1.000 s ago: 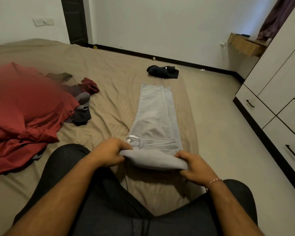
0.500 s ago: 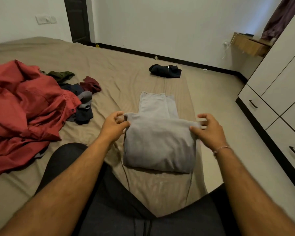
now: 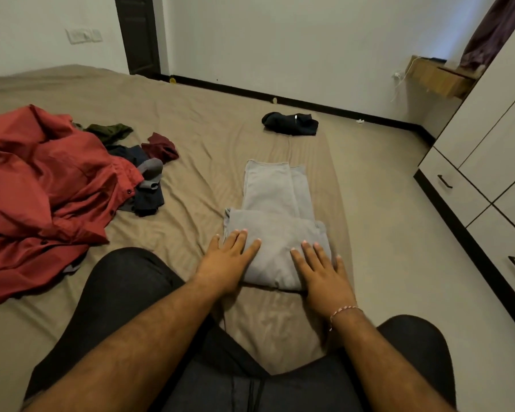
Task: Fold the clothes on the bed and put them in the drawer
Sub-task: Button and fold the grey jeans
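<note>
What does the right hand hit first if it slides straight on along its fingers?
Right hand lies flat on the grey trousers, fingers pointing up the bed. It would likely ride over the fold's top edge onto the trouser legs.

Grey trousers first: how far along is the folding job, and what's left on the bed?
Done, apparently: a dark folded bundle lies at the far end of the bed. In hand: the grey trousers are folded partway, leg ends still extended; the left hand and right hand press flat on the fold. Left: the red shirt, the small mixed pile, and the closed drawers.
</note>
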`<action>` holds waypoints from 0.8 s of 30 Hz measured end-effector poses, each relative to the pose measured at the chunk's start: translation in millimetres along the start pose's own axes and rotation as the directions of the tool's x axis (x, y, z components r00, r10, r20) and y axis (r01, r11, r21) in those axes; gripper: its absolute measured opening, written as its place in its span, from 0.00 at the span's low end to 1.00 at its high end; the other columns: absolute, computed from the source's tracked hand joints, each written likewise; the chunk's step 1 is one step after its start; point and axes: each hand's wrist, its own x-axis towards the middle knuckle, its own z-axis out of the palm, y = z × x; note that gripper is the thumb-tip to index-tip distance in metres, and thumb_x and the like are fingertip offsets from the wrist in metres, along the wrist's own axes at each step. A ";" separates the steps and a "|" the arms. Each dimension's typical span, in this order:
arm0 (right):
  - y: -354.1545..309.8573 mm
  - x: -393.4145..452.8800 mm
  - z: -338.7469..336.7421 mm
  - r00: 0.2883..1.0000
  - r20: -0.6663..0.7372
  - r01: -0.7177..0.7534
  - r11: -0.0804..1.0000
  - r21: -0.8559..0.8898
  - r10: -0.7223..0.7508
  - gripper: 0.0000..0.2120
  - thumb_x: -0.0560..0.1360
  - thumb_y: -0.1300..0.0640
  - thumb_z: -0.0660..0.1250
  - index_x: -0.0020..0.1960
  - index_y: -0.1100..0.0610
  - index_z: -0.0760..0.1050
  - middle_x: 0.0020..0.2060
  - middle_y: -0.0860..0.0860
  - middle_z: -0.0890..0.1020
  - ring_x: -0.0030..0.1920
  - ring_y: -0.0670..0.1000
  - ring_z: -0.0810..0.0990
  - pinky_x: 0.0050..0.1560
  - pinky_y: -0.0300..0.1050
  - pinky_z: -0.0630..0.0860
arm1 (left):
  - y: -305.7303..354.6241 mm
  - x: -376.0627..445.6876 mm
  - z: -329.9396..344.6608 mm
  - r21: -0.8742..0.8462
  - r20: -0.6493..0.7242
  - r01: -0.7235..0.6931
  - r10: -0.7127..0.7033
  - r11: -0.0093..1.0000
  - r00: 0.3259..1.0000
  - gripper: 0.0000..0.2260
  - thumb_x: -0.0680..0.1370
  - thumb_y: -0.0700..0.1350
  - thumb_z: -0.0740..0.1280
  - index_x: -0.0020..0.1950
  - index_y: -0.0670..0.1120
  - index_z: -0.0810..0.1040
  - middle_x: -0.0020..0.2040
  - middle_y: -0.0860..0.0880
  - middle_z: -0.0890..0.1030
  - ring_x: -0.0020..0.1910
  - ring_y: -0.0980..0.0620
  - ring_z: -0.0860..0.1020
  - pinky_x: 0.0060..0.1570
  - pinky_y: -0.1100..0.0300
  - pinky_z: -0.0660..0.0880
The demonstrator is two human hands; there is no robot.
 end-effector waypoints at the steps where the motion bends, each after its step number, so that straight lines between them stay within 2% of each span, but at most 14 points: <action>1: 0.1 0.4 4.3 1.000 0.003 -0.003 1.000 -0.009 0.003 0.40 0.83 0.53 0.59 0.83 0.43 0.35 0.83 0.48 0.36 0.83 0.56 0.37 0.80 0.67 0.45 | -1.1 2.2 3.3 -0.015 -0.001 0.004 -0.004 1.000 1.000 0.46 0.78 0.52 0.70 0.83 0.55 0.38 0.84 0.42 0.44 0.83 0.41 0.46 0.78 0.36 0.55; 4: -4.3 6.4 11.5 1.000 -0.019 0.017 0.999 -0.034 -0.017 0.37 0.84 0.54 0.59 0.84 0.48 0.40 0.84 0.55 0.43 0.83 0.61 0.44 0.77 0.63 0.63 | -10.6 8.5 1.9 -0.131 0.069 -0.021 0.030 0.991 0.997 0.44 0.78 0.49 0.70 0.84 0.55 0.45 0.84 0.43 0.48 0.83 0.42 0.52 0.76 0.44 0.65; 7: -3.5 16.2 0.5 0.999 0.026 0.037 0.999 -0.035 -0.036 0.29 0.84 0.56 0.58 0.83 0.48 0.53 0.82 0.56 0.59 0.79 0.60 0.61 0.70 0.56 0.73 | -19.9 13.3 -13.0 -0.279 0.082 -0.042 0.068 0.959 0.994 0.33 0.78 0.44 0.67 0.82 0.54 0.62 0.79 0.45 0.67 0.76 0.43 0.68 0.74 0.52 0.67; 9: 7.9 15.3 -16.1 0.997 0.040 0.059 0.996 0.059 -0.062 0.29 0.79 0.55 0.64 0.79 0.43 0.64 0.74 0.52 0.73 0.69 0.59 0.75 0.66 0.52 0.75 | -28.3 10.5 -26.5 -0.379 0.055 -0.063 0.090 0.923 0.994 0.27 0.77 0.42 0.66 0.76 0.55 0.73 0.70 0.47 0.79 0.67 0.44 0.77 0.67 0.52 0.73; 11: 20.1 3.4 -37.7 0.996 0.027 0.073 0.977 0.199 -0.080 0.28 0.71 0.51 0.67 0.70 0.37 0.73 0.61 0.46 0.83 0.58 0.55 0.83 0.57 0.48 0.79 | -40.4 0.1 -41.0 -0.473 0.039 -0.110 0.145 0.874 0.989 0.22 0.73 0.44 0.67 0.67 0.55 0.80 0.61 0.51 0.84 0.59 0.48 0.81 0.59 0.53 0.76; 13: 28.1 -14.7 -61.2 0.995 0.043 0.060 0.897 0.439 -0.088 0.24 0.65 0.49 0.68 0.61 0.36 0.76 0.48 0.43 0.86 0.48 0.49 0.84 0.49 0.46 0.81 | -52.7 -19.1 -57.2 -0.640 0.038 -0.130 0.199 0.758 0.979 0.18 0.69 0.48 0.68 0.59 0.55 0.83 0.53 0.55 0.85 0.53 0.54 0.82 0.55 0.54 0.79; 14: 29.9 -22.8 -73.4 0.993 0.059 0.056 0.836 0.545 -0.105 0.23 0.65 0.50 0.70 0.59 0.37 0.76 0.44 0.43 0.86 0.44 0.47 0.84 0.46 0.45 0.81 | -58.7 -30.7 -64.7 -0.738 0.036 -0.110 0.202 0.666 0.979 0.17 0.68 0.48 0.68 0.56 0.55 0.84 0.50 0.55 0.85 0.50 0.54 0.83 0.53 0.54 0.81; 16: 33.1 -33.6 -99.4 0.986 0.054 0.070 0.697 0.714 -0.154 0.25 0.66 0.58 0.72 0.61 0.41 0.76 0.43 0.43 0.84 0.40 0.46 0.82 0.42 0.43 0.80 | -64.5 -50.1 -78.7 -0.882 0.006 -0.073 0.168 0.465 0.986 0.15 0.69 0.47 0.69 0.55 0.51 0.84 0.47 0.51 0.85 0.45 0.51 0.85 0.43 0.55 0.82; 18: 40.1 -33.4 -118.2 0.988 -0.045 0.123 0.565 0.816 -0.150 0.25 0.65 0.60 0.72 0.61 0.46 0.78 0.48 0.42 0.83 0.44 0.46 0.82 0.44 0.40 0.79 | -64.5 -56.9 -86.1 -0.940 -0.113 -0.121 0.043 0.318 0.993 0.13 0.71 0.46 0.71 0.55 0.47 0.83 0.45 0.51 0.85 0.40 0.54 0.83 0.34 0.63 0.78; 19: 43.7 -29.2 -122.8 0.990 -0.101 0.139 0.504 0.853 -0.103 0.24 0.65 0.59 0.73 0.60 0.47 0.79 0.51 0.42 0.82 0.46 0.47 0.82 0.46 0.39 0.79 | -61.8 -54.9 -88.1 -0.955 -0.178 -0.156 -0.069 0.252 0.982 0.11 0.73 0.44 0.72 0.55 0.45 0.83 0.43 0.51 0.84 0.37 0.56 0.82 0.31 0.65 0.75; 21: 45.8 -12.9 -121.1 0.981 -0.185 0.138 0.438 0.888 0.065 0.21 0.68 0.57 0.77 0.59 0.46 0.80 0.54 0.42 0.82 0.52 0.46 0.82 0.49 0.39 0.80 | -56.2 -39.2 -83.9 -0.977 -0.210 -0.176 -0.360 0.124 0.909 0.07 0.77 0.44 0.74 0.55 0.46 0.83 0.41 0.52 0.84 0.38 0.58 0.81 0.31 0.66 0.73; 23: 40.7 11.5 -108.2 0.934 -0.215 0.046 0.499 0.865 0.287 0.21 0.71 0.55 0.78 0.61 0.46 0.77 0.58 0.45 0.82 0.55 0.49 0.82 0.51 0.43 0.81 | -54.2 -14.8 -71.0 -0.995 -0.101 -0.088 -0.577 0.050 0.811 0.10 0.79 0.49 0.74 0.59 0.49 0.81 0.47 0.52 0.85 0.47 0.55 0.83 0.37 0.62 0.77; 24: 36.8 21.8 -98.6 0.902 -0.214 -0.047 0.580 0.813 0.374 0.24 0.72 0.54 0.78 0.64 0.47 0.74 0.60 0.47 0.82 0.55 0.52 0.83 0.53 0.46 0.81 | -55.6 -3.2 -60.0 -0.997 -0.026 0.024 -0.616 0.073 0.788 0.16 0.79 0.52 0.73 0.64 0.50 0.78 0.53 0.51 0.84 0.54 0.51 0.82 0.45 0.57 0.79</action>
